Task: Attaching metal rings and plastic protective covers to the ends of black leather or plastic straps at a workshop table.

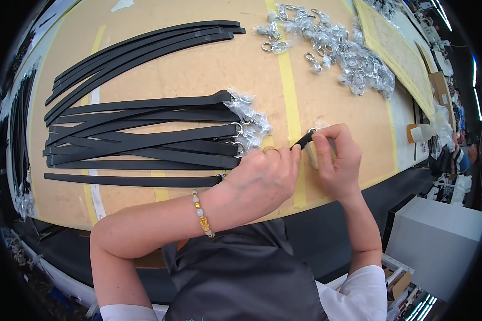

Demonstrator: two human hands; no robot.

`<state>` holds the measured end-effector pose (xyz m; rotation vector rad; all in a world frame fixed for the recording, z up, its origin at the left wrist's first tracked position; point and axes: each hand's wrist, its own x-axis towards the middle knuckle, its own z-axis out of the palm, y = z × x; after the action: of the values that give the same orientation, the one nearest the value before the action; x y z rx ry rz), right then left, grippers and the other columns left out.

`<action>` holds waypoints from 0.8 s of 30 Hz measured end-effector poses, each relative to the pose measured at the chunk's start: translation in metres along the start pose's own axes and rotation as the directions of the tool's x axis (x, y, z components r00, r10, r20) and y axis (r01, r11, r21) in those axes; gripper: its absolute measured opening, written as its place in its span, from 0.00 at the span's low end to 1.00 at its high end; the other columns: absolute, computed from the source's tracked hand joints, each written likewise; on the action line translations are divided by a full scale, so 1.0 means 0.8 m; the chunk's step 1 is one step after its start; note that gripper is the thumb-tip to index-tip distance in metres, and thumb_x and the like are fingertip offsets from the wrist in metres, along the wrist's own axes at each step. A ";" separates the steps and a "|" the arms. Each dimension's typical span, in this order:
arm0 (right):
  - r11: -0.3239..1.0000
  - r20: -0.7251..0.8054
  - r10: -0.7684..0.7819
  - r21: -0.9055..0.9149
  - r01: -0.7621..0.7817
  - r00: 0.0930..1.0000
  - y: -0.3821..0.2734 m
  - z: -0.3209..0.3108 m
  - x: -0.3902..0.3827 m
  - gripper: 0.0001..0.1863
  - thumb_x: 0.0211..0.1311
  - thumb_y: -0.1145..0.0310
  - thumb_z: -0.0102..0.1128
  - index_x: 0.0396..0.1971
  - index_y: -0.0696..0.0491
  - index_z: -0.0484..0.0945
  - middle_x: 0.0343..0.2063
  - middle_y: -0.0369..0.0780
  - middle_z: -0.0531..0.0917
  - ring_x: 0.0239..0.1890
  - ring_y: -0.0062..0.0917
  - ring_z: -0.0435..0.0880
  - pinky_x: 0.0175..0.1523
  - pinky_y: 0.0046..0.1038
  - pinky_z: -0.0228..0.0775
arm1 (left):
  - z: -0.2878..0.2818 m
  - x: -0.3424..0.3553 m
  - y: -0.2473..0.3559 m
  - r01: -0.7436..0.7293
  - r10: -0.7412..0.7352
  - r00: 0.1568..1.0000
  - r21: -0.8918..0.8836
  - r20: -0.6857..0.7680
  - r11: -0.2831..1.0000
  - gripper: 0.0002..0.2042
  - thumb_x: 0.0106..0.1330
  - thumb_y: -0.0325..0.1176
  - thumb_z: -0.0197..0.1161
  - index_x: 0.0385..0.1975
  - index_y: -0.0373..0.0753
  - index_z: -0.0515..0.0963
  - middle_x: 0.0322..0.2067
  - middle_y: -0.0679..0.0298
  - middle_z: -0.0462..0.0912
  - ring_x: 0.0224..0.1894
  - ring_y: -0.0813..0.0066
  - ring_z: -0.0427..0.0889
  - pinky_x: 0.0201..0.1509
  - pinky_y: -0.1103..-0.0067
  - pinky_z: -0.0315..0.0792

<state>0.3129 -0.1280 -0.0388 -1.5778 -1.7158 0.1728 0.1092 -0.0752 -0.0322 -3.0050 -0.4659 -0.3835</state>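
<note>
A short length of black strap (303,140) shows between my two hands, with a metal ring (311,130) at its far end. My left hand (260,179) is closed on the strap, back of the hand up. Thumb and forefinger of my right hand (337,158) pinch the strap's end by the ring. Clear plastic wrap (321,123) shows just beyond those fingertips. Left of my hands lies a group of black straps (144,142), their right ends carrying plastic-wrapped metal clasps (251,120). A single strap (128,181) lies nearest me, its right end partly behind my left hand.
More black straps (160,51) lie at the far left of the tan table (198,69). Several wrapped metal clasps (353,59) are heaped at the far right beside a yellow-edged board (399,51). A bottle of amber liquid (420,132) stands near the right edge. Below is a white box (436,246).
</note>
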 end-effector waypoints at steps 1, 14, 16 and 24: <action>1.000 0.001 -0.001 0.004 0.001 1.000 0.000 -0.001 0.001 0.05 0.64 0.76 0.66 0.33 0.57 0.77 0.24 0.40 0.82 0.24 0.30 0.83 0.29 0.29 0.72 | 0.000 -0.001 0.000 0.002 -0.002 1.000 0.001 0.003 1.000 0.21 0.62 0.30 0.60 0.56 0.30 0.79 0.22 0.69 0.71 0.20 0.81 0.73 0.20 0.83 0.64; 0.994 0.139 0.013 -0.105 0.002 0.990 0.003 0.006 0.025 0.09 0.62 0.75 0.68 0.30 0.56 0.74 0.19 0.41 0.79 0.18 0.32 0.79 0.24 0.31 0.67 | 0.002 0.001 -0.001 0.018 -0.015 0.999 -0.071 0.032 0.997 0.22 0.60 0.30 0.60 0.55 0.29 0.80 0.22 0.68 0.72 0.20 0.81 0.73 0.19 0.82 0.64; 0.995 0.190 0.050 -0.094 -0.032 0.980 0.002 -0.003 0.021 0.09 0.62 0.75 0.68 0.31 0.56 0.74 0.18 0.41 0.79 0.18 0.32 0.79 0.24 0.31 0.67 | 0.003 0.000 -0.002 0.033 -0.029 0.999 -0.105 0.039 0.994 0.22 0.60 0.30 0.60 0.55 0.29 0.80 0.22 0.67 0.72 0.20 0.81 0.73 0.19 0.82 0.64; 0.990 0.083 0.052 -0.132 -0.040 0.995 -0.003 0.013 0.025 0.09 0.63 0.74 0.67 0.29 0.56 0.74 0.17 0.40 0.78 0.17 0.31 0.78 0.24 0.31 0.66 | 0.002 -0.002 -0.003 0.013 -0.012 1.000 -0.120 0.005 0.993 0.21 0.61 0.29 0.60 0.55 0.29 0.79 0.22 0.67 0.72 0.20 0.79 0.75 0.19 0.82 0.66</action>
<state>0.3063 -0.1065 -0.0361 -1.7286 -1.7890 0.1569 0.1075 -0.0729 -0.0341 -3.1211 -0.4789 -0.4211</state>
